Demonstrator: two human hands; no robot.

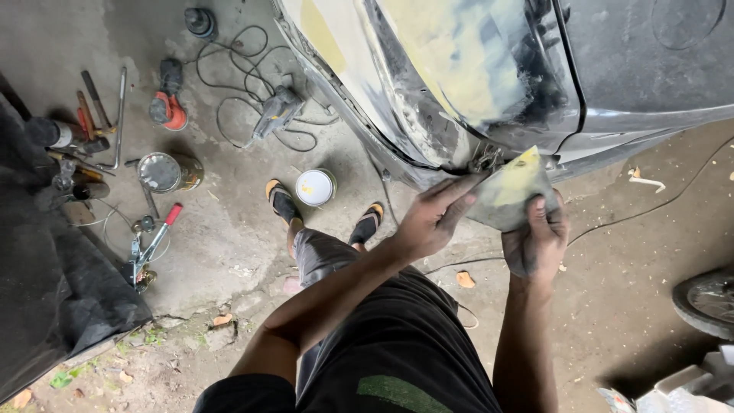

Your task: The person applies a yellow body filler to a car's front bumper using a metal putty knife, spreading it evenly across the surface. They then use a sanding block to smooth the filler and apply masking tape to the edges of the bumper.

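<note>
From the head view, my right hand (537,243) gripped a flat grey board (511,193) from below, thumb over its near face and fingers wrapped behind, so that the yellow filler smeared on it lay face up and could not slide off. I held the board just below the car panel (459,69), close under the patch that already wore pale yellow filler, which kept the supply near the work. My left hand (433,222) came across in front of the panel's lower edge with fingers stretched out and pressed together, their tips touching the board's left edge; whether it pinched a small blade there I could not tell.

The rest lay on the concrete floor (229,229), left of the panel and within reach. A white tin (315,187) stood between my sandals, just under the panel's edge. Farther left of the panel sat an open can (164,173), a red-handled tool (157,241), an orange grinder (167,107) and a grey sander (277,113) with its cord looped loosely.
</note>
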